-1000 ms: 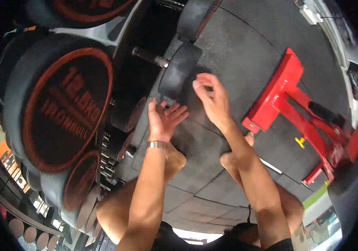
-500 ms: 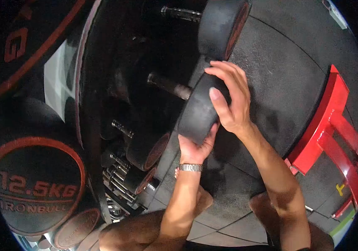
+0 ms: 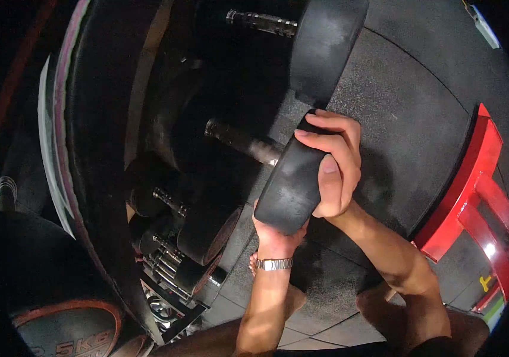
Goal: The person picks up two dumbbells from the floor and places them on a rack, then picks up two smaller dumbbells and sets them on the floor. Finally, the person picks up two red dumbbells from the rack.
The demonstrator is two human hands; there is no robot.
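A large black dumbbell [image 3: 293, 184] with a metal handle lies between both hands, its handle running left into the dark rack. My left hand [image 3: 277, 238], with a metal watch at the wrist, cups the near lower end of the dumbbell head from below. Wrapped over the head's right side is my right hand [image 3: 335, 163], fingers on the upper rim and thumb bent against the outer face. Another black dumbbell [image 3: 326, 47] rests just beyond, close to the far end of the held one. The far head of the held dumbbell is hidden in shadow.
Smaller dumbbells [image 3: 207, 232] sit in a row at lower left. A rack edge [image 3: 82, 178] curves down the left side, with a 12.5 kg dumbbell [image 3: 70, 327] beyond it. A red metal frame [image 3: 459, 190] stands on the dark tiled floor at the right.
The dumbbell head and both hands appear lower in view. My right fingers have closed further round the head. The view has shifted, so the 12.5 kg dumbbell sits lower.
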